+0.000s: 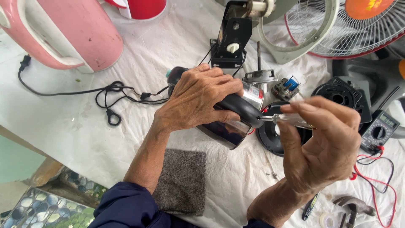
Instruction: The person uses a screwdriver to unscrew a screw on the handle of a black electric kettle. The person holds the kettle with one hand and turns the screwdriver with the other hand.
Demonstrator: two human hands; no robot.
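Hands (198,99) on kettle (230,126), screwdriver (291,120)

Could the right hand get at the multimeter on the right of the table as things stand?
Probably not at once. The right hand is closed around a screwdriver whose tip sits at the kettle handle. The multimeter lies close by on the cloth with nothing between, so the path itself looks free.

**Kettle on its side, screwdriver at the handle**

You have a stainless-steel electric kettle (230,126) lying on its side on the white cloth, its black handle (240,107) turned upward. Your clear-handled screwdriver (291,120) lies almost level, its tip set against the handle's lower end.
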